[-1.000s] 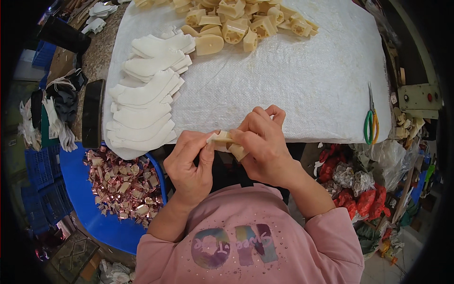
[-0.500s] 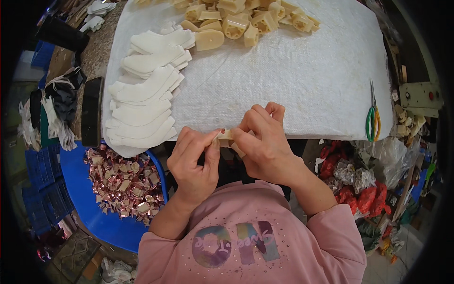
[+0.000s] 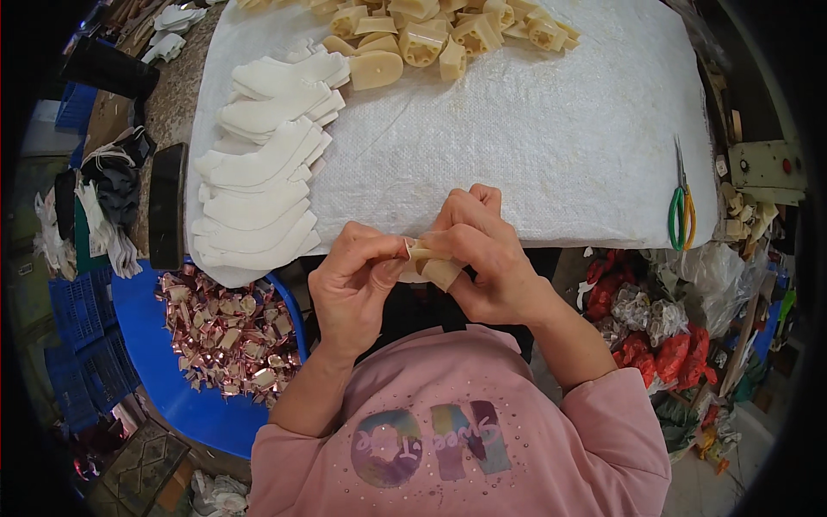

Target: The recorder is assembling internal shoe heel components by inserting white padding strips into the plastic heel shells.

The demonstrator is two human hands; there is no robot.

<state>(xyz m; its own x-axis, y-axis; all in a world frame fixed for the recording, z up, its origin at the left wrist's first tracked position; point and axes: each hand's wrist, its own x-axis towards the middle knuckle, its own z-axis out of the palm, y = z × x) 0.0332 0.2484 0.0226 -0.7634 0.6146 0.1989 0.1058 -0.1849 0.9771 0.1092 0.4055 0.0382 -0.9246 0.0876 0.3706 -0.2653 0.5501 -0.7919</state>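
Just in front of my shirt, both hands hold one small beige piece, which looks like a plastic shoe heel (image 3: 441,271) with thin pale material against it. My left hand (image 3: 351,280) pinches its left end between thumb and index finger. Around the right end, the fingers of my right hand (image 3: 489,254) are curled and cover much of it. On the white woven sheet (image 3: 482,146), a fanned row of white curved cut pieces (image 3: 258,172) lies to the left. A pile of similar beige heels (image 3: 431,39) sits at the far side.
Scissors with green and yellow handles (image 3: 680,215) lie at the sheet's right edge. A dark phone (image 3: 167,207) is at its left. Below left, a blue bin (image 3: 146,362) holds shiny pink-covered pieces (image 3: 228,332). Bags with red contents (image 3: 668,358) are at right.
The held heel has turned, and more of its wide end shows below my right fingers. My left hand has shifted slightly, with its fingers bent closer round the left end.
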